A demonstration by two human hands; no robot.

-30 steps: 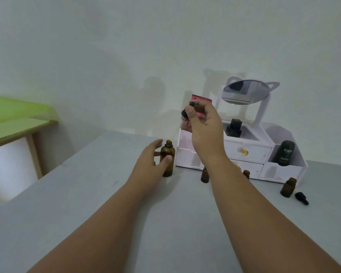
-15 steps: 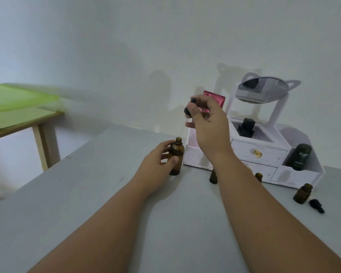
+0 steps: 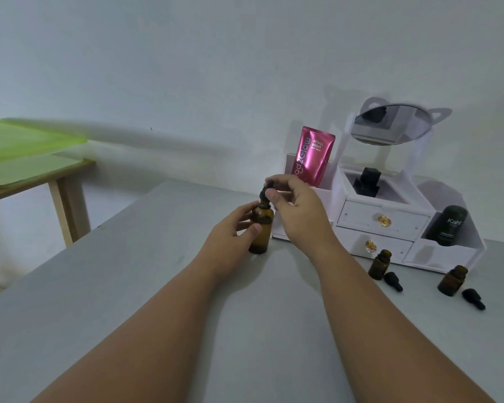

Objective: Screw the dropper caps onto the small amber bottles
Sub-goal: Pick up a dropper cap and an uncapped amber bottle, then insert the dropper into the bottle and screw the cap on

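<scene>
Amber glass bottle (image 3: 261, 229) stands upright on the grey tabletop (image 3: 128, 301), gripped by the left hand (image 3: 230, 237).
Right hand (image 3: 296, 207) pinches a black dropper cap (image 3: 265, 191) at the bottle's neck. Further right, two small amber bottles (image 3: 379, 264) (image 3: 452, 280) and loose black droppers (image 3: 392, 281) (image 3: 473, 298) lie before a white drawer organiser (image 3: 384, 225).

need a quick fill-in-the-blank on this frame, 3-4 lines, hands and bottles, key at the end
1. The left hand steadies an upright amber bottle standing on the ____.
2. The right hand holds a black ____ at that bottle's neck.
3. Near the white organizer, ____ smaller amber bottles stand uncapped.
4. The pink sachet stands in the organizer's ____ compartment.

Missing words: table; dropper cap; two; left
</scene>
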